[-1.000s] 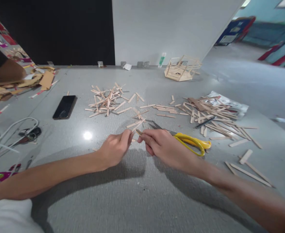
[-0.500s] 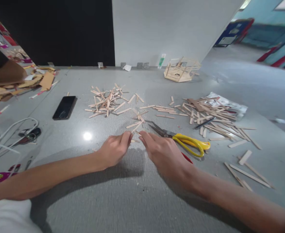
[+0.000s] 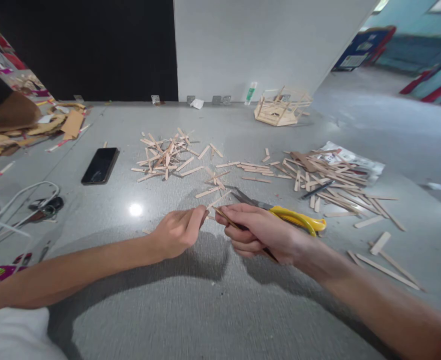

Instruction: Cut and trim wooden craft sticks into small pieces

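Low over the grey floor, my left hand (image 3: 178, 231) is closed in a pinch on the end of a short wooden stick (image 3: 217, 201) that points up and right. My right hand (image 3: 262, 233) is curled round a long thin stick (image 3: 226, 218) that runs diagonally through the fist. The two fingertips are a few centimetres apart. Yellow-handled scissors (image 3: 291, 218) lie just behind my right hand, blades pointing left.
A pile of cut stick pieces (image 3: 167, 154) lies ahead, and a larger heap of long sticks (image 3: 329, 177) on a plastic bag sits at right. A black phone (image 3: 100, 165), cardboard scraps (image 3: 36, 125) and cables (image 3: 21, 205) are at left; a stick-built frame (image 3: 282, 107) stands by the wall.
My right hand went flat to the floor half a second ago and has now risen closed round a long stick. My left hand has stayed in its pinch.
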Motion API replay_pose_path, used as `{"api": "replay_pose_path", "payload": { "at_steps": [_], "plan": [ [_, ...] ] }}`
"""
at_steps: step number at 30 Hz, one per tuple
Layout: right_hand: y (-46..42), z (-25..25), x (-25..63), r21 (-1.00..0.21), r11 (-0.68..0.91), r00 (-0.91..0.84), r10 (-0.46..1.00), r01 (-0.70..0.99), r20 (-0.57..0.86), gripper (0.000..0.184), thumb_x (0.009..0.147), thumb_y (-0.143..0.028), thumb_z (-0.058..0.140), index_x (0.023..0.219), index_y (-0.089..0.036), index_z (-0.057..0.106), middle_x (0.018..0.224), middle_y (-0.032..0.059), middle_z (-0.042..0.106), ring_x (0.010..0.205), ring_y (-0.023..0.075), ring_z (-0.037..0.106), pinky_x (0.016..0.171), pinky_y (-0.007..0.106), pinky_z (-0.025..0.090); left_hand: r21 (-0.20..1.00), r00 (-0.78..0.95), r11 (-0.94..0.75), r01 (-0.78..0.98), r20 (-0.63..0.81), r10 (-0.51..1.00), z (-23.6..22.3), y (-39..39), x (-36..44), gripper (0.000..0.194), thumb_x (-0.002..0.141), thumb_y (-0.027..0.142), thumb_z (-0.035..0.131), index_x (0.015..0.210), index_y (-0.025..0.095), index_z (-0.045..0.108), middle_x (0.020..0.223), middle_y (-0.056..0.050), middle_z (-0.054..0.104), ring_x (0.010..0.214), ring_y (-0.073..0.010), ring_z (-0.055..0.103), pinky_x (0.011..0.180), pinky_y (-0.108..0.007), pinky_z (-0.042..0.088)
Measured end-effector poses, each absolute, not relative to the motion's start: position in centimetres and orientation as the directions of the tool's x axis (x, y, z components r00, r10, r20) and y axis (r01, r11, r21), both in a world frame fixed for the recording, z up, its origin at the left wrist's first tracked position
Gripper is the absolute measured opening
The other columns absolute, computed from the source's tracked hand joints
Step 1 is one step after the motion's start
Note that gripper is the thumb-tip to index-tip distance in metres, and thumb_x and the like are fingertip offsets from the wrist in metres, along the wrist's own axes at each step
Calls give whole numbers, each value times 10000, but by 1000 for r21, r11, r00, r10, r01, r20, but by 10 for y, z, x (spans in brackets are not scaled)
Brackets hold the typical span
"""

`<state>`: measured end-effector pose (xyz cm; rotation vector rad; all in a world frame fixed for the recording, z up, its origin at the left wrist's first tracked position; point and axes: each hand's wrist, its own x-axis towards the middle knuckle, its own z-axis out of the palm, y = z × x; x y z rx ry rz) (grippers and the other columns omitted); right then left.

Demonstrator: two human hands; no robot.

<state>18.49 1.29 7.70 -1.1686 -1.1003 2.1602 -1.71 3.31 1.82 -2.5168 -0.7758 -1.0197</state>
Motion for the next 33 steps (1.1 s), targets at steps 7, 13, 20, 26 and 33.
{"api": "replay_pose_path", "payload": {
  "at_steps": [7, 13, 20, 26, 33],
  "plan": [
    [-1, 67, 196, -849, -507, -454, 798, -149, -396, 362, 947, -550, 476, 794, -222, 469, 503, -102, 419, 354, 30, 134, 363, 186, 124, 806, 439, -473, 355, 303, 846, 52, 25, -10, 257, 1034, 294, 433, 825, 172, 521, 588, 40, 609, 436, -58, 552, 461, -159, 433],
    [-16, 73, 200, -965, -256, -212, 948, -60, -238, 414, 900, -598, 563, 825, -194, 512, 566, -77, 490, 363, 12, 227, 373, 191, 148, 972, 551, -170, 165, 53, 833, 76, 13, -9, 289, 1020, 368, 469, 855, 152, 567, 617, 9, 629, 450, -77, 588, 432, -160, 452],
    [-31, 74, 196, -997, -13, -38, 999, -70, -11, 330, 888, -470, 646, 1062, -197, 583, 636, -34, 604, 388, 38, 301, 360, 206, 198, 986, 698, 34, 165, -141, 703, 92, 5, -10, 272, 1012, 356, 473, 936, 138, 617, 656, -12, 628, 484, -90, 604, 445, -169, 494],
    [-38, 65, 194, -1000, 2, 18, 1000, -6, 2, 247, 888, -437, 661, 872, -203, 585, 613, -22, 609, 412, 49, 326, 364, 203, 216, 958, 728, -91, 271, -142, 671, 91, 6, -8, 252, 1006, 326, 482, 1016, 148, 659, 761, -47, 700, 568, -113, 656, 486, -184, 524],
    [-38, 59, 191, -999, -29, 43, 999, 40, -27, 281, 875, -461, 659, 830, -196, 576, 602, -14, 611, 412, 52, 324, 375, 211, 226, 860, 681, -415, 298, 113, 723, 83, 10, -5, 165, 945, 181, 564, 1045, 186, 695, 916, -36, 743, 762, -129, 689, 659, -222, 556]
  ]
}}
